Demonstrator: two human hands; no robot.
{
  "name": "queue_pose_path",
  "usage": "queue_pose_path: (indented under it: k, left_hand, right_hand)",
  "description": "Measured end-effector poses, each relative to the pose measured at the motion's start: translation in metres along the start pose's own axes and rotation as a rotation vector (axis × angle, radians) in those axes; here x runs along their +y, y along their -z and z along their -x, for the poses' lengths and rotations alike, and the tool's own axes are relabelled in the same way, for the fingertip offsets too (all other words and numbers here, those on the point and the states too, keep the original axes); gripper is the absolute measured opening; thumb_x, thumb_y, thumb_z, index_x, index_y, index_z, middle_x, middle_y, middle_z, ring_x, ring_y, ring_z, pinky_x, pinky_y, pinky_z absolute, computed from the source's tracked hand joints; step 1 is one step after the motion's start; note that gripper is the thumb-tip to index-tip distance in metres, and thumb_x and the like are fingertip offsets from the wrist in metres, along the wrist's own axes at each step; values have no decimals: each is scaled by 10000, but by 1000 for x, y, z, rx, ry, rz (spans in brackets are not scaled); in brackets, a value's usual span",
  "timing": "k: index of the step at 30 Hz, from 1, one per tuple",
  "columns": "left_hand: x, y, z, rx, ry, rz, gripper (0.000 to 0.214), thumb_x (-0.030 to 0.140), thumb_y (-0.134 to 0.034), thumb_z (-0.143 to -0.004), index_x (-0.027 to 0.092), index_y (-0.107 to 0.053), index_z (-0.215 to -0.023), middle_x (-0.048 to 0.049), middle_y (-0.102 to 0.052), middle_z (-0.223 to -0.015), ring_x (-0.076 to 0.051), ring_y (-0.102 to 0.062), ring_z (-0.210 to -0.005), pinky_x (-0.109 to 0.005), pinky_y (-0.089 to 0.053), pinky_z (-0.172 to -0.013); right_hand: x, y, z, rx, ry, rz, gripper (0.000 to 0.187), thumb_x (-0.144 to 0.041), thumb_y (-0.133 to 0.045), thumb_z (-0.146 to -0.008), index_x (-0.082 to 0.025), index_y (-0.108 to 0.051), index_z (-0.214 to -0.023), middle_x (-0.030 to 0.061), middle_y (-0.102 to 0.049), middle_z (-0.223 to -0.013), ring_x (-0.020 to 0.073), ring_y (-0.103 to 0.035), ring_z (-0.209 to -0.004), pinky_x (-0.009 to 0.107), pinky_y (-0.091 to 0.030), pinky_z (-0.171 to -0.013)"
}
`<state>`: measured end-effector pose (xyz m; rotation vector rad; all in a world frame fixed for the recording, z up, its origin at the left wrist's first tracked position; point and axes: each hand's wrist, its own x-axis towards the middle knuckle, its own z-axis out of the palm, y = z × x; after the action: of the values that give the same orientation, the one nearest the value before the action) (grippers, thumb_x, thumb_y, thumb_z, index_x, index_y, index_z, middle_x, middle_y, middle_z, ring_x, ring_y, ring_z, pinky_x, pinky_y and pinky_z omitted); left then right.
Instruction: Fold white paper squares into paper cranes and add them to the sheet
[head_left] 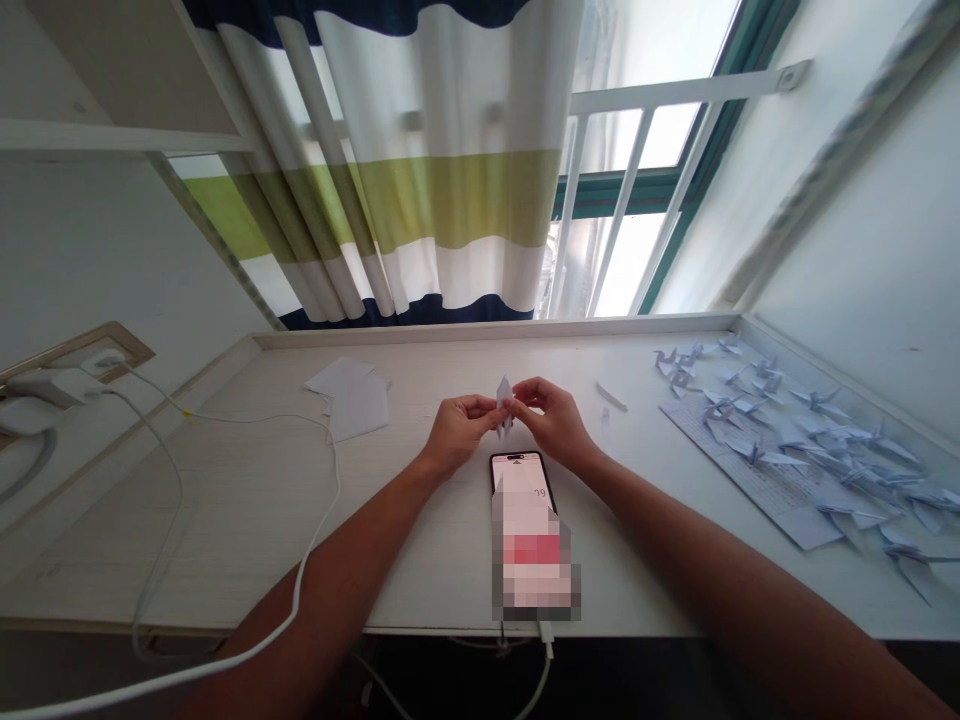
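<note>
A small folded piece of white paper (505, 391), narrow and pointed at its top, stands upright between my two hands above the desk. My left hand (459, 432) pinches it from the left with thumb and fingers. From the other side, my right hand (551, 415) grips it between thumb and fingertips. Fingers cover the middle of the paper. Just below my hands a phone (525, 520) lies on the desk, its screen lit and partly blurred out.
Loose white paper sheets (358, 400) lie at the left. Many folded paper cranes (757, 450) spread over the right side, some on a printed sheet (750, 490). Paper scraps (611, 396) rest right of my hands. A white cable (335, 470) crosses my left forearm.
</note>
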<state>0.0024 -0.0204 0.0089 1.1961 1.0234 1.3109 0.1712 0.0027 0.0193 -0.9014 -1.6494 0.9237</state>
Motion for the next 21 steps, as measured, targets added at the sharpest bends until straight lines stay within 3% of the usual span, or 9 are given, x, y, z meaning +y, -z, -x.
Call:
queue_pose_path:
  k: [3, 6, 11, 15, 21]
  left_hand:
    - [-3, 1, -1, 10, 4, 24, 400, 405, -901, -641, 121, -731, -865, -92, -784, -807, -206, -726, -759, -338, -552, -764]
    - [-5, 2, -1, 25, 11, 29, 420, 394, -900, -650, 136, -670, -889, -75, -776, -761, -192, -720, -722, -320, -537, -730]
    - [-3, 3, -1, 35, 12, 68, 464, 392, -905, -647, 171, -538, -824, -56, -766, -729, -203, -736, -716, -309, -525, -720]
    - [-1, 3, 1, 0, 9, 50, 468, 414, -890, -671, 174, -517, -823, -54, -762, -713, -201, -736, -695, -295, -514, -695]
    - [-2, 3, 2, -101, -6, 55, 451, 419, -858, -723, 181, -524, -910, -47, -763, -724, -209, -742, -734, -322, -527, -744]
  right_hand:
    - [3, -1, 1, 61, 157, 190, 299, -430, -709, -878, -205, -707, -1075, 75, -712, -944, 222, -697, -857, 404, -583, -818]
    - [6, -3, 2, 37, 264, 350, 268, -361, -638, -939, -239, -707, -1168, 87, -719, -1030, 240, -695, -931, 423, -572, -862]
    - [5, -5, 3, 58, 343, 385, 262, -313, -624, -951, -263, -709, -1193, 94, -721, -1117, 270, -659, -1074, 457, -546, -934]
    - [1, -3, 1, 71, 240, 164, 175, -336, -713, -885, -240, -733, -1030, 84, -710, -1115, 250, -663, -1075, 451, -534, -974]
    - [4, 5, -4, -127, 17, -97, 261, -453, -770, -806, -202, -716, -854, 66, -713, -1033, 223, -691, -956, 441, -551, -921]
